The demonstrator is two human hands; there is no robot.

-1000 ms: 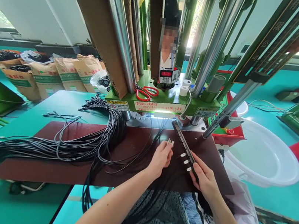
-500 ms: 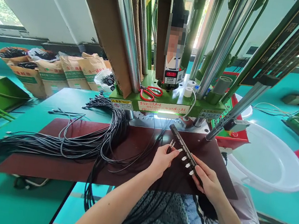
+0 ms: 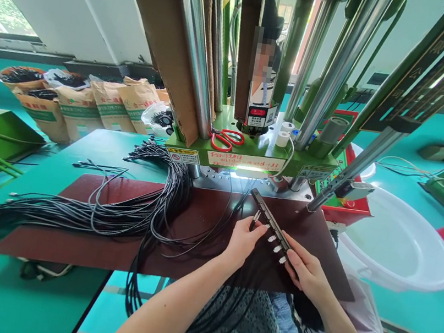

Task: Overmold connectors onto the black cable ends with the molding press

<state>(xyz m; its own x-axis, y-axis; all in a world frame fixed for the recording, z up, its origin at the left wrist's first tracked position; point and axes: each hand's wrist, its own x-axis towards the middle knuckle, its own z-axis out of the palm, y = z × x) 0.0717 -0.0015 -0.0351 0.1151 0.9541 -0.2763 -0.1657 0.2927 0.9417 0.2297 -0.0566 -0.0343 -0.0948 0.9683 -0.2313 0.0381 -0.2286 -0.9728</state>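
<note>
My right hand (image 3: 305, 262) grips the lower end of a long dark metal bar (image 3: 267, 212), held tilted above the brown board. Several white connectors (image 3: 277, 249) stick out along the bar's near side. Pinched in my left hand (image 3: 243, 239) is a black cable end (image 3: 254, 220) with a small metal tip, close against the bar's left edge. Black cables (image 3: 233, 296) trail from the hands down over my lap. A large bundle of black cables (image 3: 114, 217) lies to the left across the board (image 3: 87, 253).
A green press (image 3: 190, 153) with steel columns stands directly ahead. Red-handled scissors (image 3: 228, 141) lie on its base. At right are a white tub (image 3: 399, 237) and a red control box (image 3: 349, 208). Paper sacks (image 3: 76, 106) stand at the back left.
The cable tip in my left hand has come nearer the bar, now touching or almost touching its edge. The bar has shifted slightly; the view has moved a little.
</note>
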